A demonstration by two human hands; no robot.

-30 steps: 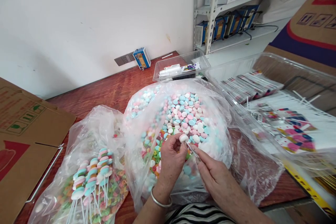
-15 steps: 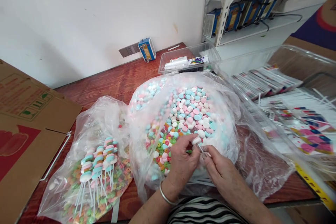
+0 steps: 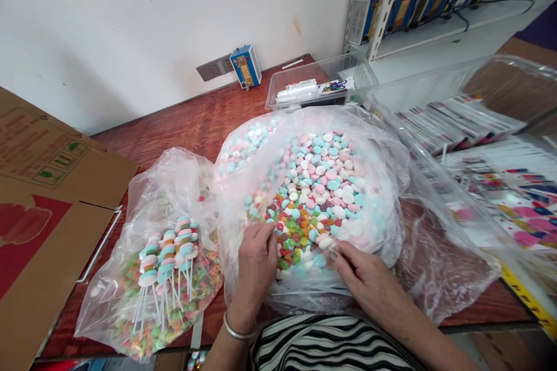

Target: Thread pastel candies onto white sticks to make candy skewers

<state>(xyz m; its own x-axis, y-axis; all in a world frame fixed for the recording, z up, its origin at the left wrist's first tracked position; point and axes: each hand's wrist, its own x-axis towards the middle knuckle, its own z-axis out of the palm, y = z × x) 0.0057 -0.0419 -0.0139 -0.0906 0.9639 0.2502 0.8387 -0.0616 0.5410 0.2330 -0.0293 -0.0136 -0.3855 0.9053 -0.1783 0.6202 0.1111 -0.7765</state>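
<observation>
Change: my left hand point(image 3: 256, 258) has let go of the white candy it pinched 1 second ago and dropped to the near left edge of the candy pile; my right hand point(image 3: 363, 272) has stayed at the near right edge.
Left hand: fingers spread loosely over the small colourful rings, gripping nothing I can make out.
Right hand: fingertips pinched on a thin white stick point(image 3: 331, 250) that carries a white candy point(image 3: 325, 242) at its tip.
Big bag point(image 3: 391, 185): clear plastic, open, centre of the table, heaped with pink, blue and white discs, the rings nearest me.
Small bag point(image 3: 143, 208): just left of the big bag, holding finished candy skewers point(image 3: 167, 261) on loose rings.
Table point(image 3: 191, 127): red-brown wood.
Clear tub point(image 3: 322, 72): far side, behind the big bag.
Cardboard box point(image 3: 39, 197): far left.
</observation>
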